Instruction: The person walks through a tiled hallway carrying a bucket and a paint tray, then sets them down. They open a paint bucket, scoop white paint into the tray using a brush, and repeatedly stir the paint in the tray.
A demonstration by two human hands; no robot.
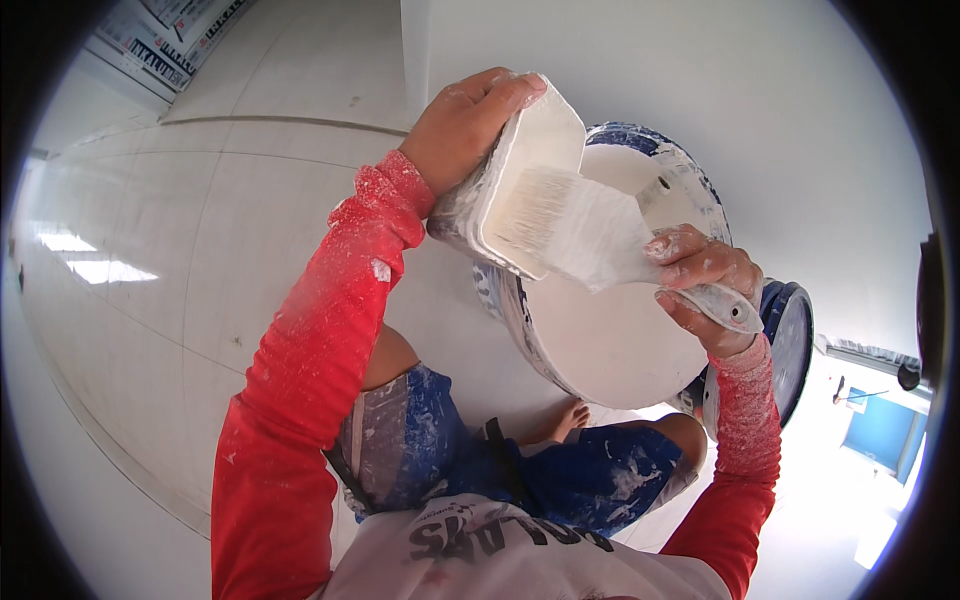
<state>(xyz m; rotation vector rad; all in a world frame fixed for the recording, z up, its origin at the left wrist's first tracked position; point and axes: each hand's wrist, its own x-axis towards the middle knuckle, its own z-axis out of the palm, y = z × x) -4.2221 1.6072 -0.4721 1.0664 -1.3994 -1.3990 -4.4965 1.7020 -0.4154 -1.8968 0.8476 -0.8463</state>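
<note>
My left hand (478, 125) grips a small white-coated rectangular container (548, 125), tilted over the left side of a large round bucket (615, 340) of white paint. My right hand (710, 290) is closed on the handle of a wide paintbrush (610, 240), held near-level above the bucket. The brush's pale, paint-coated bristles lie inside the mouth of the container. The bucket's rim is smeared with white over dark blue.
A second bucket (795, 350) with a dark lid stands at the right behind my arm. A pale wall (770, 100) rises beyond the buckets. Tiled floor (260, 220) extends left, with printed packages (160, 45) at the upper left. My bent legs are below.
</note>
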